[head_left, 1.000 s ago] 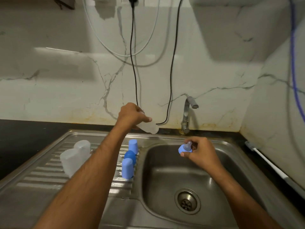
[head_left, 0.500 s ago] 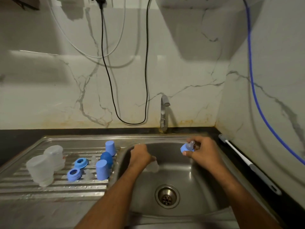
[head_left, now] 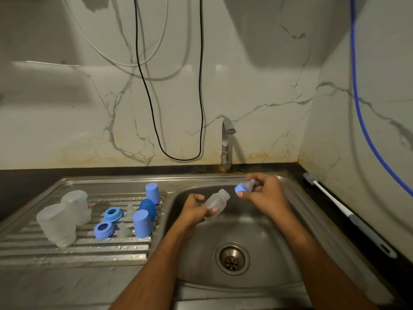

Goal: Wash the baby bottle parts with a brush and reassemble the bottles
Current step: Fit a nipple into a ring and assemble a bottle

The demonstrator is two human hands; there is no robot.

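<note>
Over the sink basin (head_left: pixel 263 224) my left hand (head_left: pixel 194 211) grips a small clear bottle (head_left: pixel 216 202), its open neck tilted up and to the right. My right hand (head_left: pixel 264 193) pinches a blue collar ring with a clear teat (head_left: pixel 244 187) a short way right of the bottle's mouth, apart from it. On the ribbed drainboard (head_left: pixel 67 249) stand two clear bottles upside down (head_left: pixel 64 217), two blue rings (head_left: pixel 107 223), clear teats (head_left: pixel 125 230) and three blue caps (head_left: pixel 145 212). A white-handled bottle brush (head_left: pixel 344 214) lies on the dark counter at right.
A steel tap (head_left: pixel 226 144) rises behind the basin, no water running. The drain (head_left: pixel 232 258) sits at the basin's centre. Black and white cables (head_left: pixel 169 86) hang on the marble wall, a blue hose (head_left: pixel 362 108) on the right wall.
My left hand brought the clear bottle down from near the wall into the basin and turned its neck up toward the right hand. The view shifted right and down.
</note>
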